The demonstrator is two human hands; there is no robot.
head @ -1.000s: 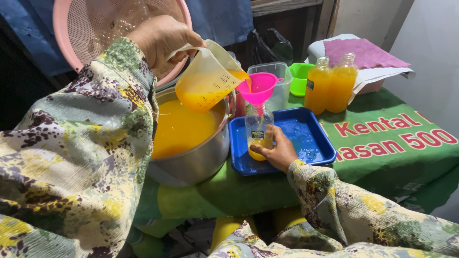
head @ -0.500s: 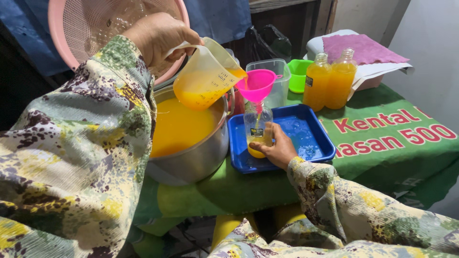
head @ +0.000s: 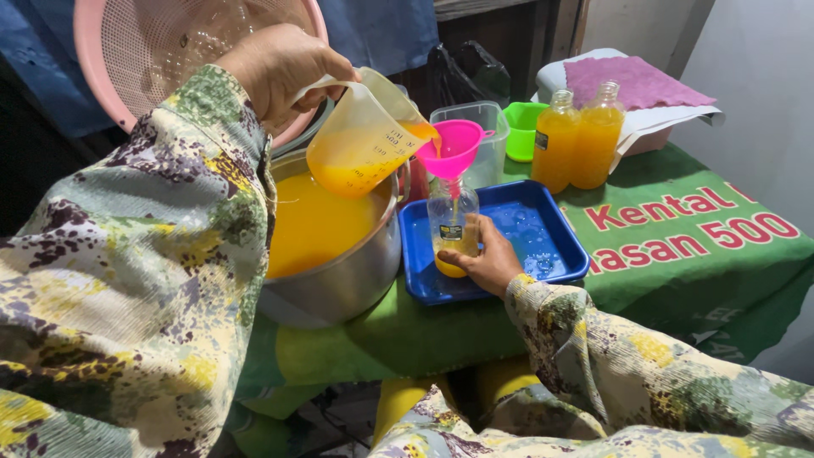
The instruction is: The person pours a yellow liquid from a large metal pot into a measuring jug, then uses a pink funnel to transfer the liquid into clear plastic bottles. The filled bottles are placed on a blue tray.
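My left hand (head: 275, 68) grips the handle of a clear measuring jug (head: 360, 140) partly full of orange juice, tilted so its spout pours into a pink funnel (head: 454, 148). The funnel sits in the neck of a small clear bottle (head: 452, 225) with orange juice in its lower part. My right hand (head: 483, 259) holds that bottle near its base, upright on a wet blue tray (head: 547, 242). A metal pot (head: 339, 271) holding orange juice stands just left of the tray, under the jug.
Two filled orange bottles (head: 579, 136) stand behind the tray on a green printed cloth (head: 704, 254). A clear plastic container (head: 483, 127), a green cup (head: 524, 127), a pink strainer basket (head: 161, 51) and a purple cloth (head: 632, 80) on a white box lie further back.
The jug stays tilted over the funnel and the juice level in the small bottle has risen a little. Both hands keep their places.
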